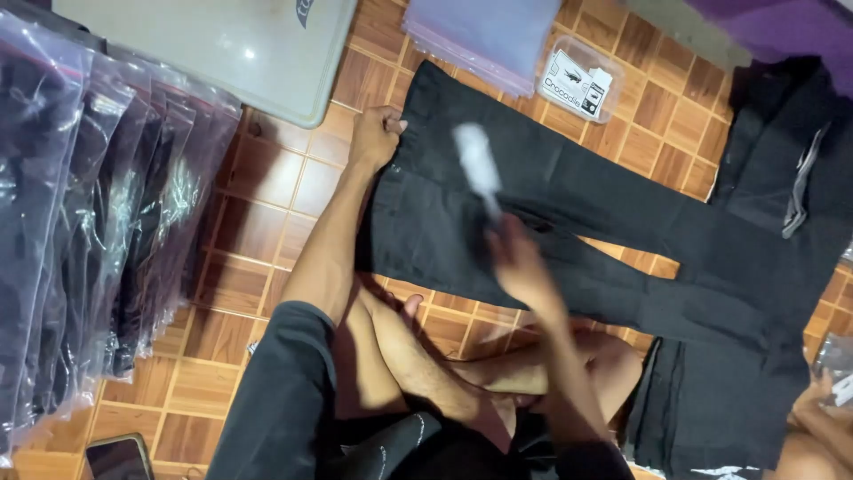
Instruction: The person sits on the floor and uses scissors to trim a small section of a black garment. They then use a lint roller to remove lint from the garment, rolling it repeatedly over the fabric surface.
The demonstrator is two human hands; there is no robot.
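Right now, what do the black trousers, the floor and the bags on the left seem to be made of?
The black trousers, pinned by the left hand, look like matte woven cloth, perhaps denim; they lie flat with soft folds. The floor seems glossy wood-pattern parquet or tile, with small brown squares. The bags look like clear thin plastic, shiny and creased. The white tool in the right hand is too blurred to judge.

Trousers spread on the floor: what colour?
Black. The trousers lie flat on the brown tiled floor, seen in the head view.
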